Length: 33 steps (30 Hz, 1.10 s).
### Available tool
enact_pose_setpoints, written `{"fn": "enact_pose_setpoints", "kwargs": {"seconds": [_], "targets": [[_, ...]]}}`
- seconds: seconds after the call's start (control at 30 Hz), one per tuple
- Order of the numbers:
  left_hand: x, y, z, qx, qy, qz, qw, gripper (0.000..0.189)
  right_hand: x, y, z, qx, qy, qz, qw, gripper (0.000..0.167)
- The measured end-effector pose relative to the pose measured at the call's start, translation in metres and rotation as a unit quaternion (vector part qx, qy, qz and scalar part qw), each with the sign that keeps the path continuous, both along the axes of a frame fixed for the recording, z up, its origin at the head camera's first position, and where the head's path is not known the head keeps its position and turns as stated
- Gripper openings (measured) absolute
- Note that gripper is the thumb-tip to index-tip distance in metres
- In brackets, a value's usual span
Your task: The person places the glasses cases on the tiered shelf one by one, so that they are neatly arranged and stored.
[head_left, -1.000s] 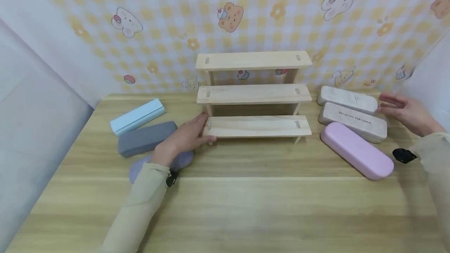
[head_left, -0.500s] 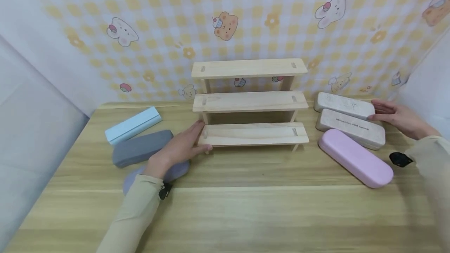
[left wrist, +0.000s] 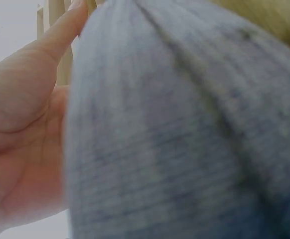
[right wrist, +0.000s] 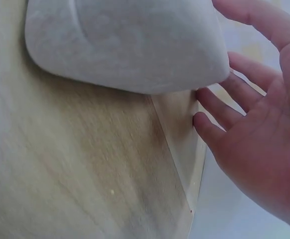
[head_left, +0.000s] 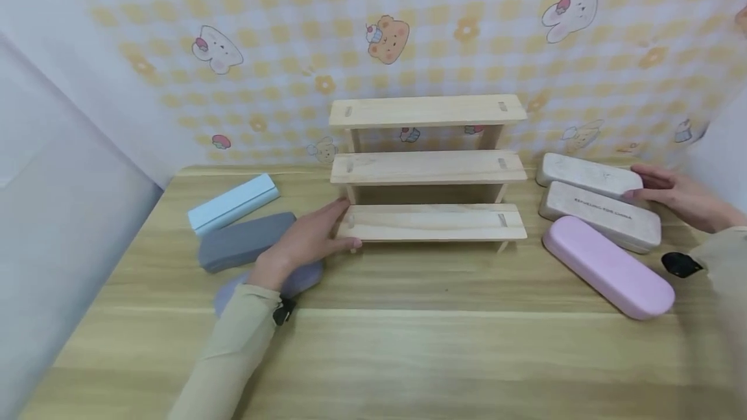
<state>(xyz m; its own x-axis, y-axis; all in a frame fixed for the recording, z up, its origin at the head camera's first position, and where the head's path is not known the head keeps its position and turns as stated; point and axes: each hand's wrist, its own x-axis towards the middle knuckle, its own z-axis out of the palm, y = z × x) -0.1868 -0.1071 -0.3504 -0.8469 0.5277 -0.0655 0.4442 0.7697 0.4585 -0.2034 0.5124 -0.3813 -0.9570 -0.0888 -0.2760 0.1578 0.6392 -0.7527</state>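
In the head view, my left hand (head_left: 307, 238) rests at the left end of the lowest board of a three-step wooden rack (head_left: 432, 222), thumb at the front edge and fingers extended toward the back. A lavender-grey glasses case (head_left: 303, 277) lies partly hidden under that wrist and fills the left wrist view. My right hand (head_left: 685, 196) holds the right end of the rear whitish glasses case (head_left: 589, 174), with the thumb at its front corner and fingers behind. A second whitish glasses case (head_left: 601, 216), with printed lettering, lies just in front of it.
A pink glasses case (head_left: 607, 268) lies at the right front. On the left are a light blue folded case (head_left: 233, 203) and a dark grey-blue case (head_left: 245, 238). Everything stands on a wooden table (head_left: 443, 361), before a yellow checked cloth (head_left: 280, 24).
My right hand has moved in from beside the rear whitish glasses case and closed about its right end. My left hand stays at the rack. The head view has shifted slightly.
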Motion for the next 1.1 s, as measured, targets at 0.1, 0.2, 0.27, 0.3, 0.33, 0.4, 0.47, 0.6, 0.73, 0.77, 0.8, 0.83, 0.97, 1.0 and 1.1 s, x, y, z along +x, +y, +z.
{"fn": "enact_pose_setpoints", "kwargs": {"seconds": [0.1, 0.2, 0.27, 0.3, 0.33, 0.4, 0.47, 0.6, 0.73, 0.77, 0.8, 0.83, 0.97, 1.0, 1.1], "targets": [[-0.001, 0.001, 0.000, -0.001, -0.003, 0.000, 1.0000, 0.078, -0.002, -0.001, -0.002, 0.013, 0.007, 0.006, 0.9999, 0.082], [-0.002, 0.004, -0.001, -0.006, -0.007, -0.002, 1.0000, 0.079, 0.002, 0.003, -0.005, 0.027, 0.015, 0.011, 0.9995, 0.081], [-0.003, 0.005, -0.001, -0.009, -0.006, -0.003, 0.9999, 0.080, 0.004, 0.004, -0.006, 0.038, 0.023, 0.010, 0.9990, 0.081], [-0.003, 0.006, -0.002, -0.007, -0.005, -0.005, 0.9999, 0.080, 0.004, 0.004, -0.007, 0.042, 0.022, 0.010, 0.9988, 0.081], [-0.003, 0.006, -0.002, -0.008, -0.005, -0.004, 0.9999, 0.080, 0.004, 0.004, -0.007, 0.049, 0.021, 0.012, 0.9985, 0.082], [-0.003, 0.006, -0.002, -0.010, -0.007, -0.005, 0.9999, 0.080, 0.003, 0.003, -0.008, 0.063, 0.018, 0.019, 0.9977, 0.083], [-0.002, 0.006, -0.002, -0.012, -0.013, -0.006, 0.9998, 0.080, 0.000, 0.002, -0.008, 0.072, 0.022, 0.028, 0.9968, 0.082], [-0.003, -0.001, 0.002, -0.019, -0.010, 0.005, 0.9998, 0.083, -0.018, -0.005, -0.002, 0.077, 0.047, 0.045, 0.9950, 0.076], [-0.003, -0.006, 0.006, -0.023, -0.002, 0.018, 0.9996, 0.086, -0.032, -0.011, 0.008, 0.107, 0.040, 0.047, 0.9923, 0.078], [-0.003, -0.007, 0.006, -0.021, -0.002, 0.016, 0.9997, 0.086, -0.033, -0.012, 0.010, 0.113, 0.035, 0.047, 0.9918, 0.079], [-0.003, -0.007, 0.005, -0.021, -0.003, 0.013, 0.9997, 0.086, -0.033, -0.013, 0.011, 0.119, 0.029, 0.045, 0.9915, 0.080], [-0.004, -0.006, 0.005, -0.020, -0.005, 0.010, 0.9997, 0.087, -0.032, -0.012, 0.012, 0.124, 0.023, 0.043, 0.9910, 0.081], [-0.004, -0.001, 0.001, -0.018, -0.011, 0.003, 0.9998, 0.087, -0.023, -0.008, 0.011, 0.112, 0.015, 0.030, 0.9932, 0.081], [-0.004, 0.000, 0.000, -0.019, -0.014, 0.003, 0.9997, 0.088, -0.020, -0.006, 0.010, 0.105, 0.016, 0.026, 0.9940, 0.081], [-0.004, 0.003, -0.004, -0.019, -0.016, 0.000, 0.9997, 0.087, -0.014, -0.002, 0.008, 0.064, 0.016, 0.010, 0.9978, 0.078]]}}
